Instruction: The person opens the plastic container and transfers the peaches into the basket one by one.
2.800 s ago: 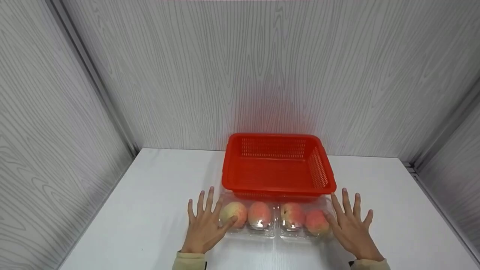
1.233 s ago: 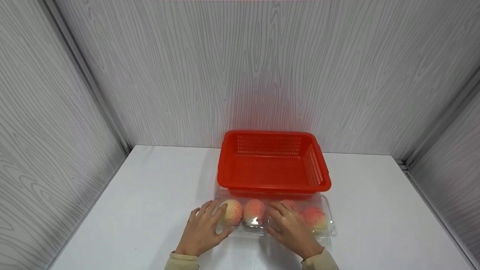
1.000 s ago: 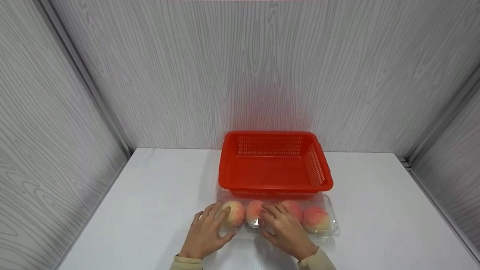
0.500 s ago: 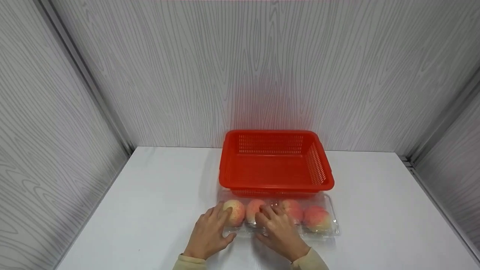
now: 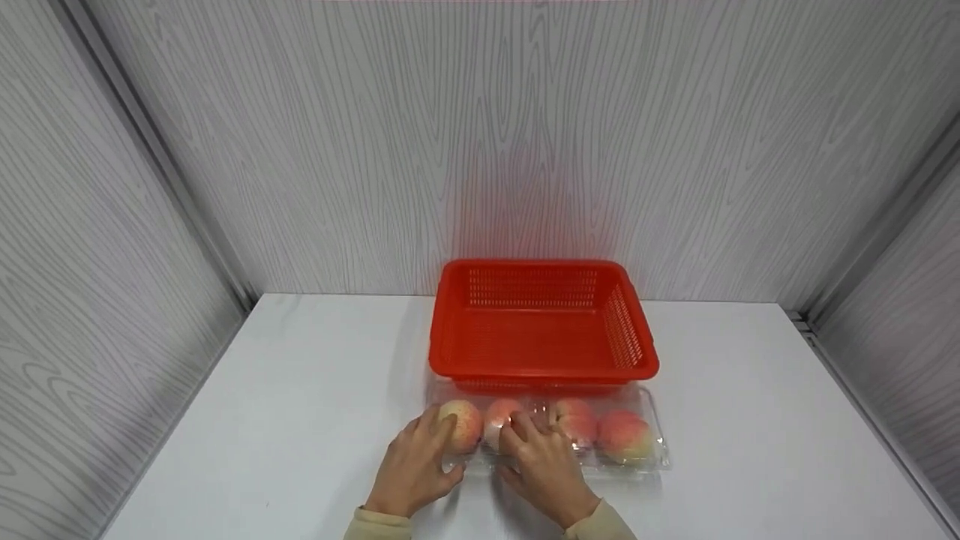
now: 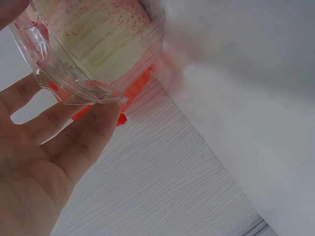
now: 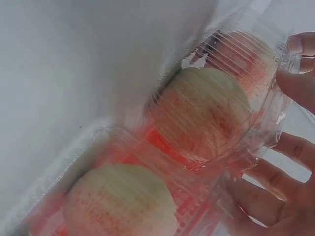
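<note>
Two clear plastic fruit boxes stand side by side on the table, each with two peaches inside. My left hand (image 5: 414, 465) holds the outer side of the left fruit box (image 6: 74, 91), fingers at its wall and thumb by the near edge. My right hand (image 5: 546, 469) grips the other side of that box, its fingers reaching into the gap between the boxes. A yellowish peach (image 5: 463, 426) and a redder peach (image 5: 501, 420) show through the lid. The right fruit box (image 5: 656, 435) stands untouched or barely touched beside my right hand; I cannot tell which.
Right behind the fruit boxes, a red plastic basket (image 5: 544, 373) with slotted walls stands against the grey wood-grain back wall (image 5: 360, 172). White table surface (image 5: 322, 375) extends left and right of it. Side walls rise at both sides.
My hands, first spread apart at the outer ends of the two boxes, have come inward. The right hand has crossed the right box to the left box; fingers of both hands are now bent.
</note>
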